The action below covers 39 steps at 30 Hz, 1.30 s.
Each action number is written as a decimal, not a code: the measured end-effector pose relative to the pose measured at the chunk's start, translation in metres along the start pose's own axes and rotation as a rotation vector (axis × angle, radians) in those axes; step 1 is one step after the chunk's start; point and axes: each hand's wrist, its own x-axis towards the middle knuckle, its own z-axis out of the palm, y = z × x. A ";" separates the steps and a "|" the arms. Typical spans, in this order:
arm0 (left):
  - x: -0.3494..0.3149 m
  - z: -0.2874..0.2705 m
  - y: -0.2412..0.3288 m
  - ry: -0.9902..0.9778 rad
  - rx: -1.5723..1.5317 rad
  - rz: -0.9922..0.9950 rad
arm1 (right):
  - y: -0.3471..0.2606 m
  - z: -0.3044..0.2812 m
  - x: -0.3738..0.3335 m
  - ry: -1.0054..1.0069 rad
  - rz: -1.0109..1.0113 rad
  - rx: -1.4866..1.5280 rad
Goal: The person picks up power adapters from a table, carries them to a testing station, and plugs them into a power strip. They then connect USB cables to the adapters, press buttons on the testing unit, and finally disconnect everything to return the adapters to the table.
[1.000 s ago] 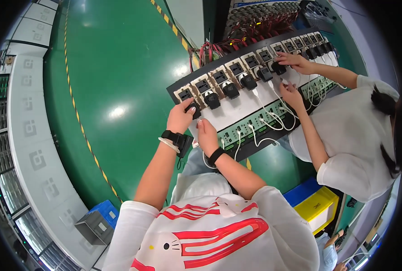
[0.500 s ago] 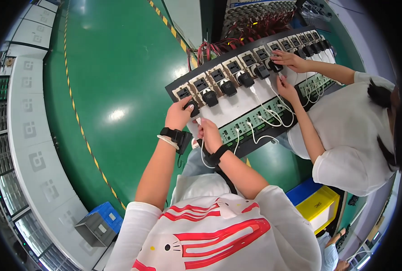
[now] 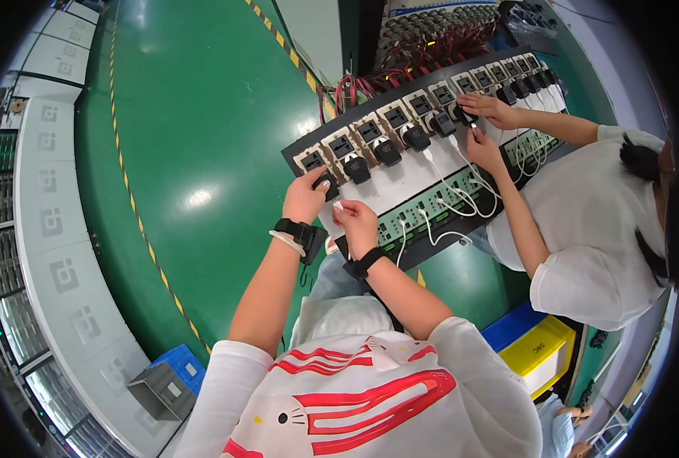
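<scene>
At the near left end of a long socket board (image 3: 301,153), my left hand (image 3: 304,197) grips a black power adapter (image 3: 328,186) seated at the first socket. Just below it, my right hand (image 3: 358,226) pinches a white USB cable plug (image 3: 339,205) close to the adapter's lower side; whether the two touch I cannot tell. More black adapters, such as this one (image 3: 356,169), sit in the sockets to the right. White cables run from some of them down to a green circuit board strip (image 3: 422,217) along the board's near side.
On the right, a co-worker's hands (image 3: 489,111) work on an adapter farther along the board. Red wires (image 3: 349,91) bundle behind it. A yellow bin (image 3: 539,347) and a blue one stand at lower right, grey and blue crates (image 3: 165,388) at lower left.
My right hand has shifted slightly right, and the fingers show the white plug's end more. My left hand stays on the adapter, hardly moved. The co-worker's hands remain at their adapter.
</scene>
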 end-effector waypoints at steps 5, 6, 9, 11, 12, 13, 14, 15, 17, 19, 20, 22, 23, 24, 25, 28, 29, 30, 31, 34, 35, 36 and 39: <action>0.002 -0.001 0.000 0.013 0.080 0.069 | 0.003 0.010 0.004 0.076 0.075 0.232; 0.004 -0.002 0.002 0.021 0.082 0.077 | 0.000 0.011 0.007 0.068 0.067 0.235; 0.002 -0.011 0.011 -0.034 0.095 0.009 | -0.017 0.009 0.011 -0.024 0.166 0.191; 0.003 -0.011 0.017 -0.041 0.129 0.020 | -0.025 -0.001 0.024 -0.090 0.177 0.131; 0.005 -0.011 0.022 -0.054 0.162 0.021 | -0.030 -0.003 0.033 -0.149 0.196 0.067; 0.009 -0.012 0.011 -0.064 0.078 0.056 | -0.020 -0.001 0.035 -0.208 0.130 0.124; 0.008 -0.010 0.009 -0.034 0.039 0.087 | -0.019 0.003 0.030 -0.130 0.073 0.008; 0.008 -0.009 0.010 -0.049 0.059 0.044 | -0.024 0.001 0.026 -0.144 0.005 -0.139; 0.012 -0.001 0.001 -0.086 0.029 0.086 | -0.035 -0.015 0.025 -0.173 -0.331 -0.537; 0.008 0.001 0.003 -0.050 0.113 0.206 | -0.049 -0.043 0.015 -0.143 -0.728 -0.882; 0.007 -0.004 -0.008 -0.018 0.130 0.216 | -0.061 -0.050 -0.002 -0.099 -0.806 -0.986; -0.002 -0.005 0.001 -0.033 0.047 0.149 | -0.078 -0.076 -0.042 0.075 -0.824 -1.150; -0.003 -0.003 -0.003 0.009 0.070 0.152 | -0.068 -0.090 -0.053 0.111 -0.767 -1.173; 0.000 -0.002 -0.018 0.073 0.106 0.216 | -0.059 -0.099 -0.065 0.036 -0.739 -1.065; 0.001 0.010 -0.002 0.041 0.200 0.182 | -0.026 -0.133 -0.052 0.037 -0.807 -0.971; 0.001 0.014 0.026 0.106 0.417 0.162 | -0.034 -0.144 -0.089 -0.216 0.240 -0.041; 0.001 0.021 0.036 0.124 0.552 0.201 | -0.048 -0.149 -0.097 -0.346 0.225 0.017; -0.001 0.026 0.057 0.083 0.565 0.220 | -0.058 -0.156 -0.105 -0.466 0.213 0.084; 0.006 0.027 0.067 0.011 0.533 0.170 | -0.073 -0.153 -0.114 -0.482 0.212 0.074; 0.016 0.036 0.074 -0.083 0.527 0.180 | -0.123 -0.140 -0.134 -0.726 0.123 0.257; 0.018 0.039 0.076 -0.052 0.523 0.178 | -0.136 -0.140 -0.135 -0.711 0.017 0.044; 0.020 0.039 0.076 -0.053 0.494 0.155 | -0.149 -0.138 -0.137 -0.689 -0.085 -0.168; 0.032 0.035 0.069 -0.056 0.528 0.146 | -0.194 -0.124 -0.153 -0.574 -0.274 -0.613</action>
